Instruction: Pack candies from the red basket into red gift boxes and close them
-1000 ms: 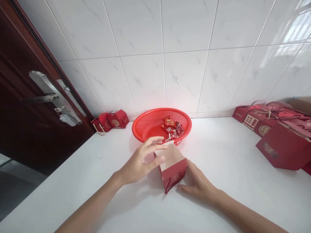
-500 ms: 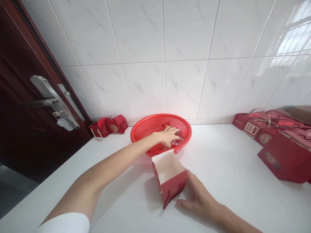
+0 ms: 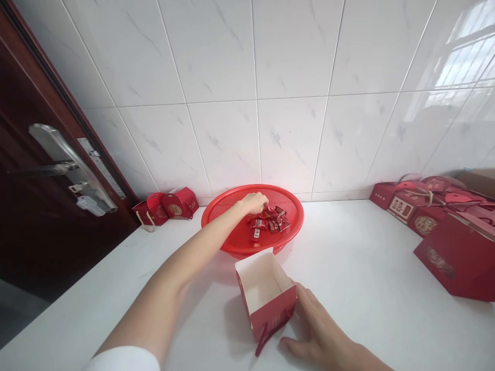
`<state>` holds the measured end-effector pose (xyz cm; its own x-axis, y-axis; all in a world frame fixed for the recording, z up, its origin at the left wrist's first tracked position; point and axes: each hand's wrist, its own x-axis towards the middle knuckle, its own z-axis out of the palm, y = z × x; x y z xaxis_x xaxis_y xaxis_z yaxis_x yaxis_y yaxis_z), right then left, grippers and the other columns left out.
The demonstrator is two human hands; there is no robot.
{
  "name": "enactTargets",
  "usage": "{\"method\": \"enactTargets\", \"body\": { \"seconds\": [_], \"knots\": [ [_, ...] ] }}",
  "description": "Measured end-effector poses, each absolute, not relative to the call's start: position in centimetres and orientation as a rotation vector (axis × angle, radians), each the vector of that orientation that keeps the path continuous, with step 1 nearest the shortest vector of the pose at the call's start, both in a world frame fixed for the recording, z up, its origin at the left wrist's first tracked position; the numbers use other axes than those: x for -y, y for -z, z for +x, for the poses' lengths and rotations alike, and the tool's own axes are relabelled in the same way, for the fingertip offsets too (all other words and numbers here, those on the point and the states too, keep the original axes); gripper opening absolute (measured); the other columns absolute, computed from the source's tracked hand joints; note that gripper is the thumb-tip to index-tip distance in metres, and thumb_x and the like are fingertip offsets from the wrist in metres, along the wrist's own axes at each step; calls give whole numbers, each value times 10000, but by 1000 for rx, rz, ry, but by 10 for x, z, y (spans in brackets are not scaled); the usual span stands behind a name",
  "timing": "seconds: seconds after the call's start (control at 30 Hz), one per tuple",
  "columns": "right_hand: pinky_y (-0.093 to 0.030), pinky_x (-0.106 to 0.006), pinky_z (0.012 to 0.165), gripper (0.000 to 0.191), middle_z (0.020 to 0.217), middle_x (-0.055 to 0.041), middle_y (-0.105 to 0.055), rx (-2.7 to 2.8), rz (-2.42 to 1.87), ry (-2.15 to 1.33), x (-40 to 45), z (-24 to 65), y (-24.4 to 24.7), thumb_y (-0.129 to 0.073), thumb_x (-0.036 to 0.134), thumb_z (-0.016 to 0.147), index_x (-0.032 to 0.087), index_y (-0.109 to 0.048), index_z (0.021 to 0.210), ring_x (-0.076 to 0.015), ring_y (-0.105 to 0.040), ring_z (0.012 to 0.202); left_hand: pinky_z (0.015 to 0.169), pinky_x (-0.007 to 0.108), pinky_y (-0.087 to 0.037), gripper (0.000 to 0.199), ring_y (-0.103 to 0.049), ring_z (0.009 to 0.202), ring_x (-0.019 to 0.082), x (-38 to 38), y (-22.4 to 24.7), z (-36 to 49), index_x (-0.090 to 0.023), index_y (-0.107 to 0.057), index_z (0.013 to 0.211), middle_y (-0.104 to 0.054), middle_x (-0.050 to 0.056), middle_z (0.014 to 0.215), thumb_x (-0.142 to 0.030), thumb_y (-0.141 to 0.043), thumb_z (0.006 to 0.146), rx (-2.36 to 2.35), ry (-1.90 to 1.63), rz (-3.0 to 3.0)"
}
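My left hand [image 3: 254, 203] reaches into a red plastic colander [image 3: 212, 207], its fingers curled down at the far side. Its fingertips are partly hidden, so what they grip cannot be made out. Beside and below them lie several red-wrapped candies [image 3: 273, 222]. In front of the colander stands a red gift box [image 3: 274, 312] with its top open, pale inside, and a dark red cord handle hanging down its front. My right hand [image 3: 315, 327] rests against the box's right side, thumb spread away from the fingers on the table; some fingertips are hidden behind the box.
Two closed red boxes [image 3: 180, 203] stand at the left by the wall. A pile of red boxes [image 3: 425, 206] lies at the right, a larger one [image 3: 456, 257] nearest. White tiles [image 3: 290, 139] back the white table [image 3: 356, 257]; a dark door [image 3: 46, 221] is at the left.
My left hand has drawn back leftward inside the colander, and its spread fingers have curled in. More candies show now. My right hand stays at the box; the view has shifted slightly.
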<state>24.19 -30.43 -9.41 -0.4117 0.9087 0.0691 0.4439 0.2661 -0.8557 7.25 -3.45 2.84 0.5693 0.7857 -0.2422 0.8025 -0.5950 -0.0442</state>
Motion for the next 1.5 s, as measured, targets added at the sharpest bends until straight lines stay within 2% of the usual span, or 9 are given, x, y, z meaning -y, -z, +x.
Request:
{"method": "enactTargets", "body": {
  "seconds": [0.1,0.2,0.27,0.33,0.37,0.43,0.5,0.9,1.5],
  "knots": [
    [-435,-549,1095,940,1471,-141,-528,1969,-1202,-1068,304,242,95,-697,133,663,274,-371,1533,-378,-495,1334,920,452,-576,306,-664,1072,237,28,-28,65,-166,-638,1237,-654,104,1251,-355,-625,996,-1430,286,2669],
    [-434,-558,1096,943,1478,-149,-525,1963,-1178,-1054,303,242,99,-698,134,661,270,-370,1535,-381,-495,1342,1043,493,-505,381,-586,1256,276,29,-23,68,-191,-589,1352,-570,124,1430,-354,-595,1008,-1371,180,2672],
    [-433,-562,1097,930,1479,-153,-526,1959,-1168,-1042,303,242,101,-701,144,661,265,-385,1527,-388,-493,1348,1091,445,-466,444,-532,1337,286,31,-19,73,-250,-580,1393,-523,96,1509,-382,-642,973,-1309,189,2658],
    [-431,-564,1099,918,1480,-154,-524,1961,-1169,-1042,303,242,102,-703,154,662,264,-394,1519,-390,-492,1350,1056,373,-486,447,-567,1298,278,34,-16,79,-286,-643,1325,-587,58,1453,-406,-727,903,-1263,273,2617],
    [-430,-564,1100,915,1484,-153,-520,1961,-1174,-1046,303,243,101,-704,157,663,264,-396,1517,-389,-490,1352,1011,363,-514,408,-614,1229,269,36,-15,81,-266,-679,1261,-643,56,1372,-413,-745,887,-1256,325,2590],
    [-422,-566,1107,900,1493,-151,-510,1963,-1184,-1062,303,243,100,-703,159,666,264,-402,1508,-387,-484,1355,911,380,-567,322,-682,1059,241,39,-16,83,-188,-704,1151,-710,66,1188,-415,-709,922,-1285,420,2538],
    [-414,-565,1113,886,1496,-148,-504,1964,-1191,-1078,303,242,97,-700,154,667,262,-409,1497,-385,-477,1356,851,402,-591,297,-694,964,220,43,-19,81,-142,-684,1123,-707,73,1105,-397,-650,974,-1355,474,2500],
    [-402,-526,1125,929,1489,-104,-507,1925,-1224,-1109,304,240,95,-716,146,676,292,-370,1526,-358,-467,1340,907,443,-584,343,-655,1087,243,37,-20,61,-179,-612,1288,-626,108,1298,-339,-641,986,-1428,341,2354],
    [-369,-497,1138,960,1521,-81,-477,1898,-1192,-1179,301,240,93,-701,161,693,295,-306,1558,-343,-439,1340,898,439,-585,330,-664,1067,248,20,-4,56,-162,-633,1248,-650,94,1247,-361,-640,985,-1445,318,2294]
  ]
}}
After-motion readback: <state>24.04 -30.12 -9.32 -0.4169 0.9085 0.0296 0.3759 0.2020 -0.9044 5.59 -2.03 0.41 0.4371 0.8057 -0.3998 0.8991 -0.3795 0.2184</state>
